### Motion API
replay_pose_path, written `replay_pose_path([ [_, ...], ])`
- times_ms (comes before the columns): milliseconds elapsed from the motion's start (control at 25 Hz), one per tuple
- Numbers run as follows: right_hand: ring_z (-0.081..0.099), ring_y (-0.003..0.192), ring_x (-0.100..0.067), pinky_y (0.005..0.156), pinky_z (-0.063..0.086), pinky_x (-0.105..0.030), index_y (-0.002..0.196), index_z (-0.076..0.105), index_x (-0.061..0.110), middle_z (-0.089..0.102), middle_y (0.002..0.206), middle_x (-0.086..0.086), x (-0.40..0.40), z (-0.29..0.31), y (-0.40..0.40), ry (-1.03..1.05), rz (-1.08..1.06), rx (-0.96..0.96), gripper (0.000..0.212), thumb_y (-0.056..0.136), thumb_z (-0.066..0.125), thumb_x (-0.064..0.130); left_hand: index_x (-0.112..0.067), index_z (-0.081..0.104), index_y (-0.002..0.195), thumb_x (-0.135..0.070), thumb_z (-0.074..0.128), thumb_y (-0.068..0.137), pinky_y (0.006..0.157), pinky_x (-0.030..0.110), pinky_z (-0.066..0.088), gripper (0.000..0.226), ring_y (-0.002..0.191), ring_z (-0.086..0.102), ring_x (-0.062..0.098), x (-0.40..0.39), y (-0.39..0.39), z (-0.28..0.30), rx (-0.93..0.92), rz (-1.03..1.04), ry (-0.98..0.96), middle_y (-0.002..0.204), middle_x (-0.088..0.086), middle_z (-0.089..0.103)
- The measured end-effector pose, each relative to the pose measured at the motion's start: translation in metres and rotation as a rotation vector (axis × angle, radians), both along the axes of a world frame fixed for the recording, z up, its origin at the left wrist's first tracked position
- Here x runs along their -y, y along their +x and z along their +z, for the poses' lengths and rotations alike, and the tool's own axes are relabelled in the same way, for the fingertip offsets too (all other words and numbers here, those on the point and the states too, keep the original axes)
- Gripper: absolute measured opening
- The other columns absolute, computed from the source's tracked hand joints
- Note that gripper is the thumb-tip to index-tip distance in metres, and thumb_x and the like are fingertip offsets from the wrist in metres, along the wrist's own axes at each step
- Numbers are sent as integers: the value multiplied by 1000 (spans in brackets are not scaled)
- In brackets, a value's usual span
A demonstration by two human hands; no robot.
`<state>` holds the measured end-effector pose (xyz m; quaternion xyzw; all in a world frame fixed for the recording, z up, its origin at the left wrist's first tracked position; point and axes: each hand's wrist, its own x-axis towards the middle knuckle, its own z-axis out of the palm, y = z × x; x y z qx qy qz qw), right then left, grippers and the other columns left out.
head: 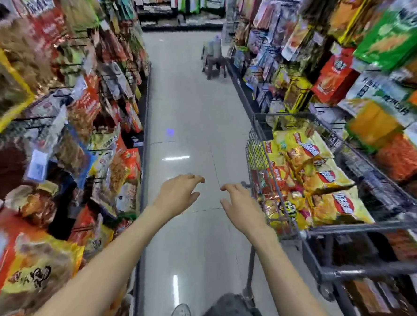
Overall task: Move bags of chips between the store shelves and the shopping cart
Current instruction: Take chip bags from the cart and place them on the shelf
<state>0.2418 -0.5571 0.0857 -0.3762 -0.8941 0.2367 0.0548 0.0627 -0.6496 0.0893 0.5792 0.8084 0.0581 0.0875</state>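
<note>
Right now I see crinkly, glossy yellow chip bags (309,173) heaped in the wire shopping cart (256,158) at my right. Both hands, left (176,195) and right (241,206), hover empty with fingers loosely spread over the shiny tiled floor (193,108) between packed shelves (59,100).

Two bare forearms reach into view from the bottom edge, with no sleeves, watch, bracelet or rings showing on either. The left hand (178,192) and right hand (242,206) are both ungloved, nails short and unpainted as far as the blur allows. Below, the person wears dark grey trousers (232,313) of a soft, slightly mottled fabric. One pale grey shoe (181,313) shows at the bottom edge, its rounded toe dotted with small holes, in the manner of a clog.
</note>
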Motion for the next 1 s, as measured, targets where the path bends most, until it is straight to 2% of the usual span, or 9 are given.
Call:
replay_pose_path([
  [160,46,124,-25,91,42,-36,135,50,19,51,131,-3,-62,-6,-16,14,-115,-9,35,100,49,27,-31,48,138,-33,53,97,85,37,47,41,119,56,23,-85,-18,-10,28,-149,-15,132,-5,56],
  [480,51,118,-29,87,49,-44,129,52,20,55,127,-4,-233,-15,0,18,-404,-6,32,98,49,29,-33,44,142,-34,50,99,89,39,50,43,123,55,23,-303,-16,-6,9,-418,-33,139,-6,53],
  [640,50,120,-27,92,48,-45,133,51,22,54,131,-3,-304,-16,24,-7,-554,4,34,100,48,31,-27,49,139,-30,52,98,85,37,49,41,118,58,25,-396,7,-6,14,-572,21,135,-2,57],
  [800,51,121,-24,91,49,-39,136,50,22,52,130,0,-325,-34,59,-79,-703,26,36,102,46,34,-26,48,139,-27,51,97,95,45,49,42,121,55,29,-451,39,-28,13,-714,-72,135,2,56],
  [1000,54,118,-28,83,50,-38,139,47,21,53,132,-5,-323,-63,115,-209,-984,103,39,102,48,31,-27,49,139,-30,50,97,91,38,49,42,118,58,25,-497,89,-63,12,-977,-162,133,-1,59],
])
